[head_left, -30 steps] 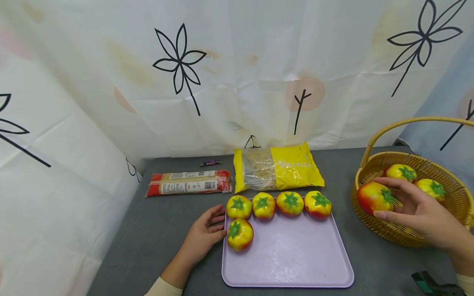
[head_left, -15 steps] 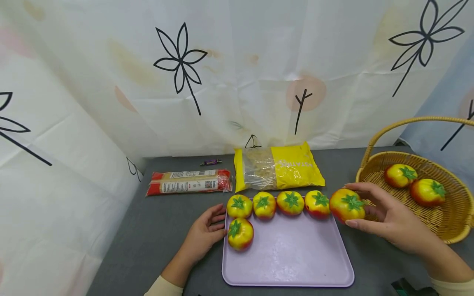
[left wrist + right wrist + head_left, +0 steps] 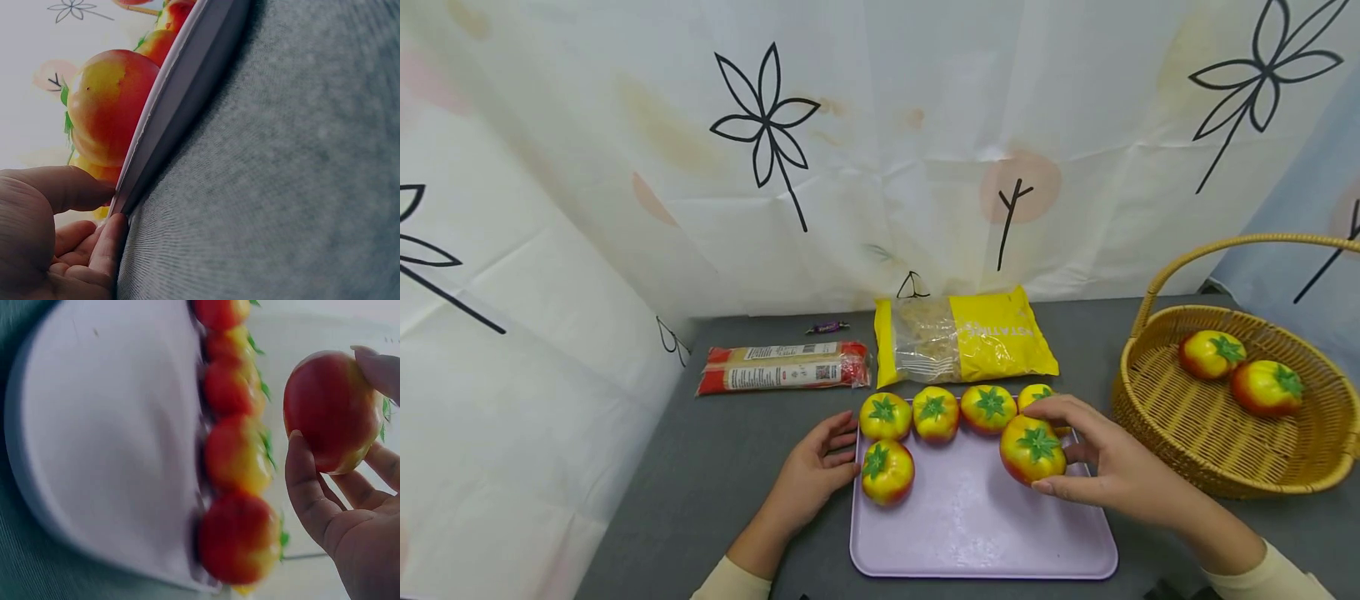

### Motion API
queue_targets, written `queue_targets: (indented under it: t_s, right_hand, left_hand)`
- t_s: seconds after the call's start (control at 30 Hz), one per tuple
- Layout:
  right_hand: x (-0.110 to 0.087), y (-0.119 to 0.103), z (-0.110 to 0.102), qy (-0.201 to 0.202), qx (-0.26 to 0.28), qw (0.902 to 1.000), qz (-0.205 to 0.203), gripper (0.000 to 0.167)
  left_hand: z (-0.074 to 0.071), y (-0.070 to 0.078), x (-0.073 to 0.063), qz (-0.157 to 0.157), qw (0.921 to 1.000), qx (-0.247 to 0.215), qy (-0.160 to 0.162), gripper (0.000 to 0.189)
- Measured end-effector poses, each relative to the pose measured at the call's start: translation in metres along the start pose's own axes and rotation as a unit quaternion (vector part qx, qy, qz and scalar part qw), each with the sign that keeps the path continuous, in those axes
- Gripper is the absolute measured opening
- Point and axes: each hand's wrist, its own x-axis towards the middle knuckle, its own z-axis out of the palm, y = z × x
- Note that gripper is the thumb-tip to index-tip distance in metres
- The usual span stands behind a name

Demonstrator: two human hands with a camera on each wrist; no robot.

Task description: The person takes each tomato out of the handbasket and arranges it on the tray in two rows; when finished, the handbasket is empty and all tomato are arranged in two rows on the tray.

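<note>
My right hand (image 3: 1112, 467) holds a yellow-and-red toy tomato (image 3: 1032, 451) with a green star-shaped leaf top, thumb and fingers around its sides. It hangs over the right part of a pale purple tray (image 3: 977, 533). Along the tray's far edge sits a row of similar tomatoes (image 3: 989, 408), the rightmost partly hidden by the hand. Another tomato (image 3: 887, 472) lies below the row's left end. At the tray's left edge my left hand (image 3: 816, 467) pinches the rim; the left wrist view shows the thumb (image 3: 81, 189) on top and a finger against the outer side.
A wicker basket (image 3: 1150, 433) with an arched handle stands at the right, two tomatoes (image 3: 1267, 389) inside. Behind the tray lie a yellow bag (image 3: 1000, 337), a red-ended pasta pack (image 3: 786, 367) and a small purple wrapped candy (image 3: 827, 327). A patterned cloth hangs behind.
My right hand has carried the tomato from above the basket leftward to over the tray. The left hand has stayed at the tray's edge.
</note>
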Motion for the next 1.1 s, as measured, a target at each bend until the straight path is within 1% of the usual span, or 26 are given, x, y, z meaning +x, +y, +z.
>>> queue_targets:
  t_s: [0.17, 0.3, 0.4, 0.47, 0.63, 0.7, 0.8, 0.93, 1.1]
  right_hand:
    - [0.007, 0.004, 0.018, -0.024, 0.014, 0.9994, 0.02, 0.065]
    - [0.011, 0.008, 0.032, -0.05, 0.025, 0.9976, 0.04, 0.064]
    - [0.013, 0.008, 0.043, -0.062, 0.02, 0.9965, 0.053, 0.063]
    - [0.014, 0.01, 0.05, -0.064, 0.008, 0.9965, 0.053, 0.062]
    - [0.018, 0.013, 0.066, -0.056, -0.033, 0.9972, 0.036, 0.063]
    - [0.02, 0.013, 0.07, -0.051, -0.041, 0.9972, 0.037, 0.064]
    - [0.022, 0.012, 0.075, -0.044, -0.035, 0.9972, 0.05, 0.067]
    - [0.025, 0.011, 0.08, -0.036, -0.014, 0.9968, 0.069, 0.069]
    - [0.029, 0.009, 0.083, -0.035, 0.008, 0.9962, 0.079, 0.067]
  left_hand:
    - [0.0, 0.0, 0.0, 0.004, 1.0, -0.002, 0.001, 0.074]
    - [0.0, 0.0, 0.0, 0.001, 1.0, -0.001, 0.001, 0.075]
    - [0.0, 0.002, 0.0, -0.002, 1.0, -0.001, 0.0, 0.075]
    - [-0.001, 0.002, 0.0, -0.002, 1.0, -0.001, -0.001, 0.075]
    - [-0.001, 0.002, -0.001, -0.002, 1.0, -0.002, -0.004, 0.075]
    - [0.0, 0.002, 0.0, -0.003, 1.0, -0.001, -0.003, 0.075]
    - [0.0, 0.003, 0.0, -0.003, 1.0, 0.0, -0.002, 0.074]
    - [0.0, 0.004, 0.0, -0.003, 1.0, 0.0, -0.001, 0.074]
    - [0.0, 0.004, 0.0, -0.003, 1.0, -0.001, -0.001, 0.074]
